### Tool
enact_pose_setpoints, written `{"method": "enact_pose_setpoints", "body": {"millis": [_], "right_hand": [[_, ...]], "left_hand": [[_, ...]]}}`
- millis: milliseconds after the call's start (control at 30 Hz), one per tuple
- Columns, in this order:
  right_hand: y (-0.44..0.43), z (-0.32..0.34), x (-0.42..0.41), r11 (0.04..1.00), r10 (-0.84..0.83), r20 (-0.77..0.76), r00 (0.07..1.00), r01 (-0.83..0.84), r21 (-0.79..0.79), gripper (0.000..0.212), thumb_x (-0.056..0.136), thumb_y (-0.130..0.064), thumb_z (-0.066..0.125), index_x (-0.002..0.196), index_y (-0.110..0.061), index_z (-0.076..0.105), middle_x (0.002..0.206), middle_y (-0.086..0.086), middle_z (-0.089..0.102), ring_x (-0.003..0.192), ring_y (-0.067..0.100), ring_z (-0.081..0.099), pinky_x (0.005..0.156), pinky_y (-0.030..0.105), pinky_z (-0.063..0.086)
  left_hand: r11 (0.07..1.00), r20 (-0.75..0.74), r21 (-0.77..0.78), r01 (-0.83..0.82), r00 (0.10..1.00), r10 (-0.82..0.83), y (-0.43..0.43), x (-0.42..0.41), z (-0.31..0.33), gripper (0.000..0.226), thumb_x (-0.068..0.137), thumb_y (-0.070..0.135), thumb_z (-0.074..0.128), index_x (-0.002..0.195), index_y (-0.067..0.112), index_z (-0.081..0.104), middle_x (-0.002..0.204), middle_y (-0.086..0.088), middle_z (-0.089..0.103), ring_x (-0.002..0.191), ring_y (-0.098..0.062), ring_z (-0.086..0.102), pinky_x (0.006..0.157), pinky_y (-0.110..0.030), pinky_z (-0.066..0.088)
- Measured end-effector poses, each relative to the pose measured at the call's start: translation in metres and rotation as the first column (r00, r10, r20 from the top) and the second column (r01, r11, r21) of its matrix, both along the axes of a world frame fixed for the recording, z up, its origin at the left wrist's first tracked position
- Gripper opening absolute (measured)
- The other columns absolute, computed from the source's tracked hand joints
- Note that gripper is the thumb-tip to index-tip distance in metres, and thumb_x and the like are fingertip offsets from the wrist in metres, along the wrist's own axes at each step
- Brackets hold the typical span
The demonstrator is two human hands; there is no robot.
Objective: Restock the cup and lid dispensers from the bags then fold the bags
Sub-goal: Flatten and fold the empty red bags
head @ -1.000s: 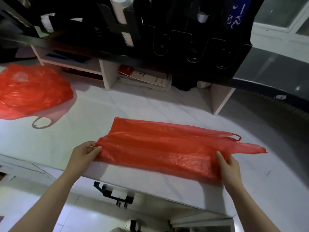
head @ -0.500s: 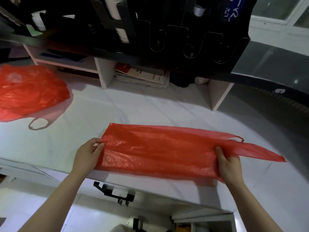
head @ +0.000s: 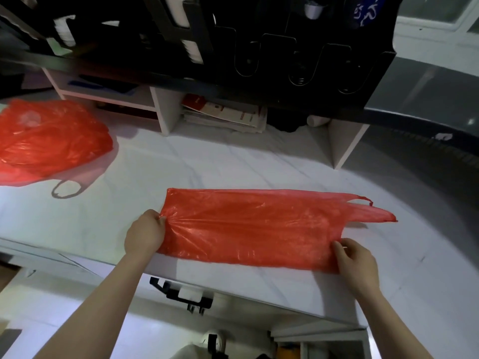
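Note:
A flattened red plastic bag (head: 254, 226) lies lengthwise on the white marble counter (head: 197, 169), its handles pointing right. My left hand (head: 145, 235) grips the bag's bottom end, bunching the plastic. My right hand (head: 356, 261) pinches the bag's near edge by the handles. A second red bag (head: 49, 138), crumpled with something inside, sits at the far left. The black cup and lid dispenser (head: 272, 47) hangs above the counter, with white cups (head: 178, 11) in one slot.
White shelf dividers (head: 166, 110) stand under the dispenser with stacked papers (head: 228, 115) between them. A black bracket (head: 184, 294) hangs below the counter's front edge. A grey surface (head: 427, 104) curves away at the right.
The bag now lies flatter and wider on the counter. My left hand has bunched its bottom end, and my right hand has shifted to the near edge by the handles.

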State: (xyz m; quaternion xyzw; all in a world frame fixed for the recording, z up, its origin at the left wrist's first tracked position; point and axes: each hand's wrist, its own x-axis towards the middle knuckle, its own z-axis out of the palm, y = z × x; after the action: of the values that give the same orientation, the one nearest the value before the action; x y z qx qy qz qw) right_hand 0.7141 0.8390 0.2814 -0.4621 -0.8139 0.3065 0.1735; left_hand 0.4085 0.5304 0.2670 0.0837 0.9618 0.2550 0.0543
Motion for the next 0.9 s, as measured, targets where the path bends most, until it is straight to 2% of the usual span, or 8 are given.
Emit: {"method": "enact_pose_setpoints", "body": {"millis": [133, 300, 433, 533, 667, 767, 833, 900], "right_hand": [[0.002, 0.001, -0.007, 0.993, -0.044, 0.016, 0.999, 0.042, 0.109, 0.014, 0.093, -0.026, 0.056, 0.095, -0.017, 0.067, 0.064, -0.006, 0.058, 0.062, 0.021, 0.05, 0.061, 0.03, 0.033], [-0.003, -0.005, -0.004, 0.98, 0.0, -0.097, 0.995, 0.02, 0.2, 0.013, 0.094, -0.022, 0.053, 0.1, -0.015, 0.062, 0.082, 0.012, 0.07, 0.072, 0.036, 0.062, 0.063, 0.033, 0.04], [-0.008, -0.015, -0.004, 0.99, -0.025, 0.001, 1.0, 0.025, 0.139, 0.022, 0.093, -0.036, 0.055, 0.108, -0.02, 0.057, 0.085, 0.002, 0.068, 0.072, 0.026, 0.062, 0.064, 0.031, 0.04], [-0.009, -0.013, -0.007, 0.991, -0.094, -0.042, 0.995, 0.097, 0.088, 0.033, 0.092, -0.04, 0.056, 0.117, -0.02, 0.048, 0.075, -0.011, 0.056, 0.064, 0.013, 0.052, 0.064, 0.031, 0.038], [-0.002, -0.01, -0.006, 0.985, -0.163, -0.052, 0.985, 0.165, 0.049, 0.025, 0.093, -0.029, 0.056, 0.113, -0.016, 0.049, 0.067, -0.012, 0.053, 0.062, 0.019, 0.05, 0.064, 0.033, 0.034], [0.0, -0.01, -0.005, 0.982, -0.167, -0.05, 0.985, 0.17, 0.08, 0.021, 0.094, -0.028, 0.054, 0.109, -0.014, 0.049, 0.067, -0.007, 0.056, 0.062, 0.022, 0.05, 0.063, 0.032, 0.033], [0.001, -0.012, -0.005, 0.98, -0.161, -0.041, 0.986, 0.165, 0.115, 0.018, 0.095, -0.028, 0.053, 0.106, -0.014, 0.05, 0.069, -0.003, 0.059, 0.062, 0.024, 0.05, 0.063, 0.033, 0.033], [0.002, -0.012, -0.006, 0.98, -0.156, -0.03, 0.987, 0.158, 0.124, 0.014, 0.096, -0.026, 0.05, 0.103, -0.015, 0.05, 0.073, 0.0, 0.062, 0.064, 0.026, 0.051, 0.064, 0.034, 0.034]], "left_hand": [[0.997, -0.048, 0.063, 0.047, 0.998, -0.044, -0.004, 0.001, 0.0, 0.025, 0.099, 0.024, 0.043, 0.103, 0.008, 0.06, 0.095, -0.018, 0.066, 0.089, -0.04, 0.06, 0.07, -0.038, 0.038], [0.986, -0.1, 0.165, 0.032, 0.995, -0.015, -0.015, 0.003, -0.004, 0.022, 0.099, 0.02, 0.042, 0.096, 0.007, 0.06, 0.088, -0.016, 0.065, 0.075, -0.031, 0.054, 0.066, -0.036, 0.036], [0.994, -0.076, 0.107, 0.007, 0.997, 0.001, -0.009, 0.004, -0.003, 0.022, 0.097, 0.022, 0.046, 0.099, 0.008, 0.064, 0.093, -0.016, 0.067, 0.084, -0.037, 0.06, 0.066, -0.035, 0.037], [0.99, -0.022, 0.131, -0.059, 0.998, 0.062, -0.006, 0.001, -0.001, 0.024, 0.094, 0.025, 0.051, 0.099, 0.011, 0.07, 0.099, -0.015, 0.069, 0.089, -0.037, 0.061, 0.068, -0.033, 0.038], [0.957, 0.09, 0.268, -0.109, 0.992, 0.087, -0.009, -0.004, 0.002, 0.023, 0.09, 0.032, 0.057, 0.102, 0.016, 0.068, 0.101, -0.009, 0.068, 0.085, -0.028, 0.061, 0.073, -0.036, 0.045], [0.938, 0.094, 0.339, -0.071, 0.995, 0.041, -0.017, 0.003, 0.001, 0.027, 0.086, 0.041, 0.062, 0.108, 0.024, 0.06, 0.086, -0.001, 0.067, 0.076, -0.021, 0.063, 0.069, -0.036, 0.047], [0.956, 0.016, 0.292, 0.011, 1.0, -0.017, -0.021, 0.009, -0.002, 0.023, 0.089, 0.039, 0.06, 0.107, 0.026, 0.058, 0.072, 0.003, 0.064, 0.066, -0.014, 0.06, 0.058, -0.031, 0.04], [0.969, -0.051, 0.233, 0.076, 0.997, -0.066, -0.021, 0.013, -0.002, 0.019, 0.092, 0.037, 0.056, 0.107, 0.025, 0.058, 0.067, 0.004, 0.06, 0.063, -0.01, 0.056, 0.053, -0.027, 0.034]]}}
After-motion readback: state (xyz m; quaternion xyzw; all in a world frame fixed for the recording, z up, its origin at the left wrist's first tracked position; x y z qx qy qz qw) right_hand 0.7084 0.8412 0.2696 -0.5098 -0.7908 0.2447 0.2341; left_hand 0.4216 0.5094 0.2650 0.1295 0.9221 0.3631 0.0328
